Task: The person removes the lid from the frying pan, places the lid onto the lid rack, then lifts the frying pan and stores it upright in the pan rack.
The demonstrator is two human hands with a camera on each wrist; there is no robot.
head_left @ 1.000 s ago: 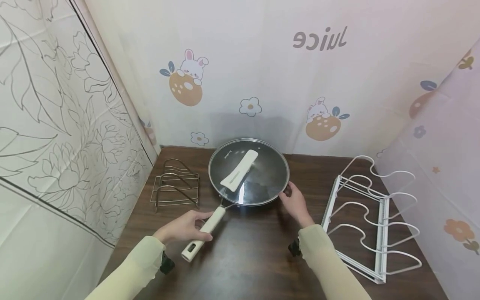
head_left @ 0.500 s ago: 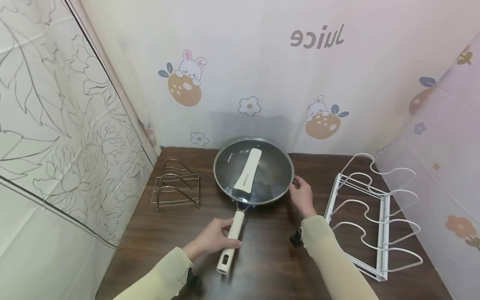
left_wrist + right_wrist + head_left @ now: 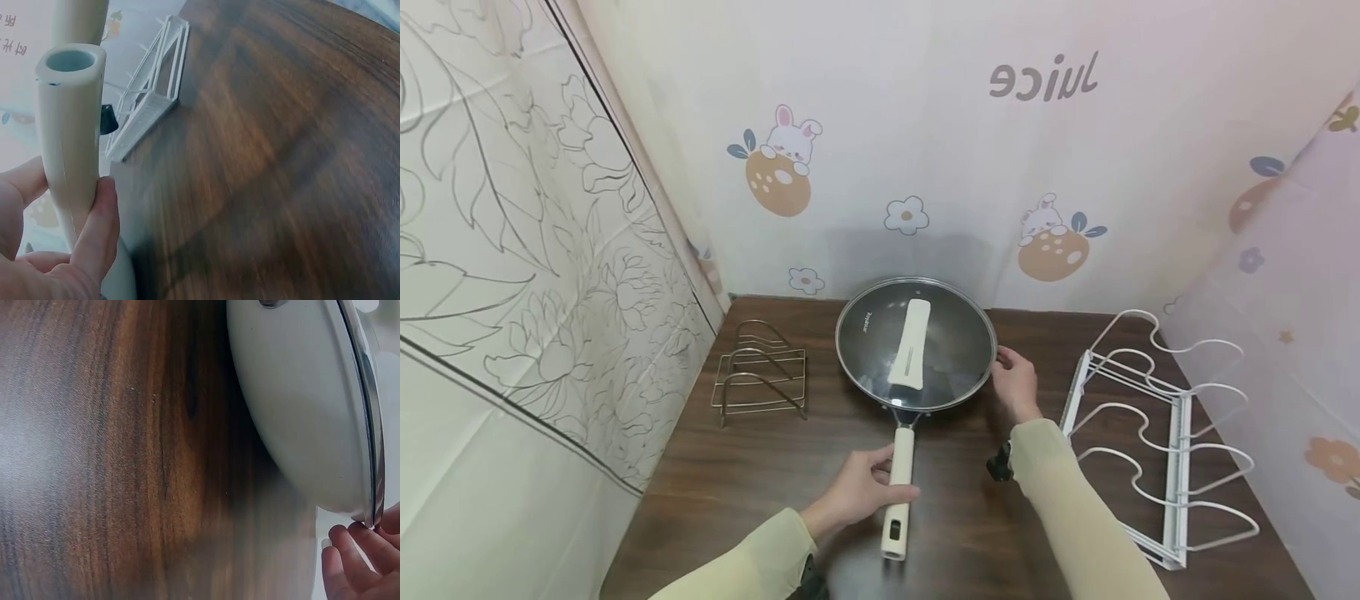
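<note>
A cream-sided frying pan (image 3: 294, 406) stands on the brown wooden table (image 3: 752, 475), near its back edge. Its glass lid (image 3: 962, 350) covers it, topped by a long white lid handle (image 3: 913, 342). The pan's cream handle (image 3: 903, 458) points toward me. My left hand (image 3: 859, 490) holds that handle from the left between thumb and fingers, partway along its length. At the pan's right side, my right hand (image 3: 1017, 385) pinches the rim; in the right wrist view its fingertips (image 3: 359, 532) sit at the metal edge.
Left of the pan stands a small metal wire rack (image 3: 760, 408). A larger white rack (image 3: 1176, 467) with several curved wire dividers lies along the right side. A patterned wall covering (image 3: 850, 167) rises directly behind the table.
The pan handle has swung from lower left to nearly straight toward me, with my left hand moving right along with it. Pan and lid have shifted slightly right; my right hand stays at the rim.
</note>
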